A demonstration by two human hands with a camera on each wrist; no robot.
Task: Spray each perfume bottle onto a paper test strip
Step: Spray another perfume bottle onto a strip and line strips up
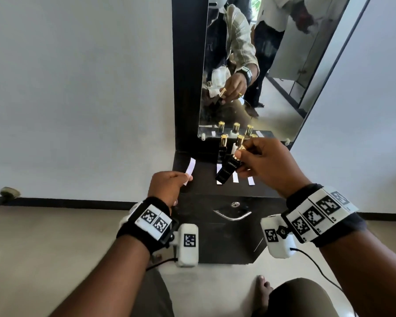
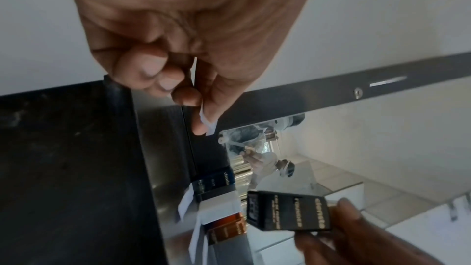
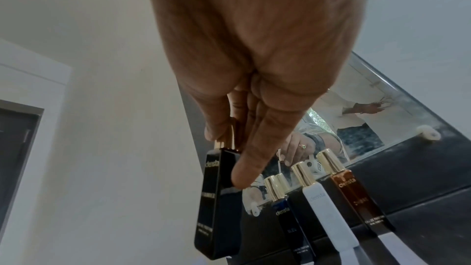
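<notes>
Black perfume bottle held in the air above the dark cabinet top, tilted, base toward the person and gold neck up toward the mirror; "clensta" lettering legible on its face in the left wrist view and the right wrist view; right hand grips it at the neck, thumb and fingers pressed together round the gold collar, one finger extended straight down across the bottle's upper face; whether the sprayer is being pressed, cannot tell; left hand holds a white paper test strip out to the left of the bottle, well apart from it, strip pinched at its near end between thumb and forefinger, remaining fingers curled into the palm; strip's free end points up and away toward the wall; three more bottles stand upright in a row at the back of the cabinet top, against the mirror: a dark blue one, a white one, an amber one, each with a gold cap, just beside one another; white strips lie flat on the top in front of these; below the top, a drawer front with a curved metal handle and a keyhole above it; both wrists carry black bands with white marker-printed camera units; a bare foot on the pale floor at lower frame.
</notes>
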